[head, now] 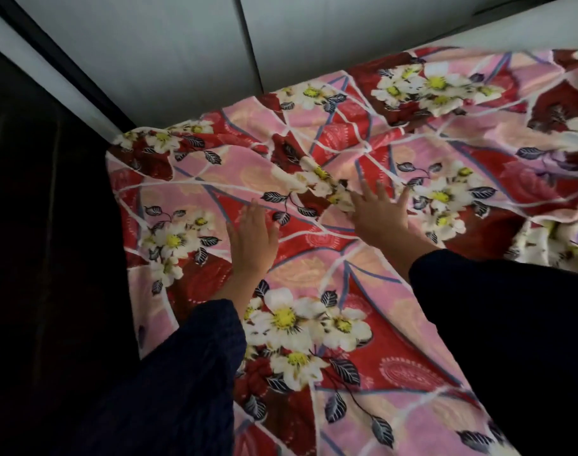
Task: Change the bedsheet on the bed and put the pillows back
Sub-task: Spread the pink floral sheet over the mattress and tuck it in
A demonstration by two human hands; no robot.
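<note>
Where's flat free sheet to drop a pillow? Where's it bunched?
Flattest: bedsheet between left sleeve and right sleeve, near edge. Also the corner patch left of the left hand, up to the sheet's edge. Crowded: ridge of wrinkles just ahead of the right hand, and a bunched fold at far right.

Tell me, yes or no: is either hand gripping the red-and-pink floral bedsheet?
No: left hand and right hand lie flat on the floral bedsheet, fingers straight.

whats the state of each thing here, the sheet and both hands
bedsheet: spread out, creased in the middle, not yet smooth
left hand: open, fingers straight, flat on the bedsheet
right hand: open, fingers spread, on the creased part
</note>
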